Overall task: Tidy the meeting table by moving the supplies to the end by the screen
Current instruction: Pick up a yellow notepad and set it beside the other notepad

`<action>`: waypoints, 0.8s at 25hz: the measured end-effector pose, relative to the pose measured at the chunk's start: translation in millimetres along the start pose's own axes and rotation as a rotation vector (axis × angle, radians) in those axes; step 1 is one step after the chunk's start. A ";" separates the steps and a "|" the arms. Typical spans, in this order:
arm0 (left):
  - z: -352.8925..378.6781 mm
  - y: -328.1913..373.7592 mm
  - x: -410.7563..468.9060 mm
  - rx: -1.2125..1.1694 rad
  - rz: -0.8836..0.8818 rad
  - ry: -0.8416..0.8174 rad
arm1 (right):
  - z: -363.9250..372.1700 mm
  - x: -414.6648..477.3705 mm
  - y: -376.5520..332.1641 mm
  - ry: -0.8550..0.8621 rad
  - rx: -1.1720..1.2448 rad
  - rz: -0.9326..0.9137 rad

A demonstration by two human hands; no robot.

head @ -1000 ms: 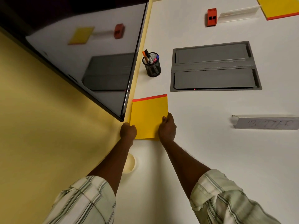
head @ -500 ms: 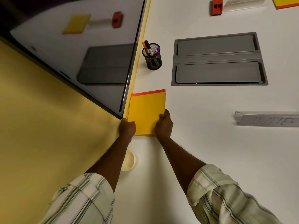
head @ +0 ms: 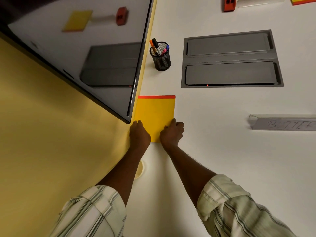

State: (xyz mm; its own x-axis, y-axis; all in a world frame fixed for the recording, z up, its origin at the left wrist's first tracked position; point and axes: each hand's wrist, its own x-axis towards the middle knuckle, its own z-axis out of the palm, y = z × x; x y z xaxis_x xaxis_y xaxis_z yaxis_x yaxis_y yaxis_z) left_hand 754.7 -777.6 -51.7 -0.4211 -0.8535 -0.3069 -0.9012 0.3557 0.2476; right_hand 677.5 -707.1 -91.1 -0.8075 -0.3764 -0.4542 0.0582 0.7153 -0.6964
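A yellow notepad [head: 154,115] with a red top strip lies flat on the white table [head: 213,151], right against the table's end beside the dark screen [head: 85,53]. My left hand [head: 138,134] rests on the pad's near left corner with its fingers curled. My right hand [head: 171,132] holds the near right corner, thumb on top of the pad. A black mesh pen cup [head: 161,57] with several markers stands farther along the same edge. A red stapler-like block [head: 228,3], a clear nameplate holder and another yellow pad [head: 302,0] lie at the far top.
A grey recessed cable hatch [head: 230,59] sits in the table's middle. A clear nameplate [head: 282,124] with writing lies to the right. A round cream cable grommet [head: 140,169] is partly hidden under my left forearm. A yellow wall fills the left.
The notepad has turned square to the table's end, and both hands moved with it at its near corners. My view has shifted, so the far items sit higher in frame.
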 end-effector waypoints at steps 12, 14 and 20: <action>4.3 2.0 -5.8 -0.203 -0.027 -0.221 | -16.4 -5.2 4.5 0.048 -0.034 -0.091; 2.6 12.5 -9.7 -0.172 -0.011 -0.190 | -21.1 -10.4 5.3 0.076 -0.037 -0.125; -3.9 55.6 -37.5 -0.256 0.042 -0.139 | -50.5 -28.7 8.1 0.200 0.010 -0.134</action>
State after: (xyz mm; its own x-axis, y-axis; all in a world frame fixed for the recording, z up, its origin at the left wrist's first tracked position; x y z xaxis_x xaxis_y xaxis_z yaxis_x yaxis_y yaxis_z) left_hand 720.8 -727.2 -22.9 -0.4832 -0.7736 -0.4099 -0.8351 0.2666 0.4812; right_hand 671.5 -660.8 -55.7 -0.9087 -0.3424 -0.2388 -0.0519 0.6604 -0.7491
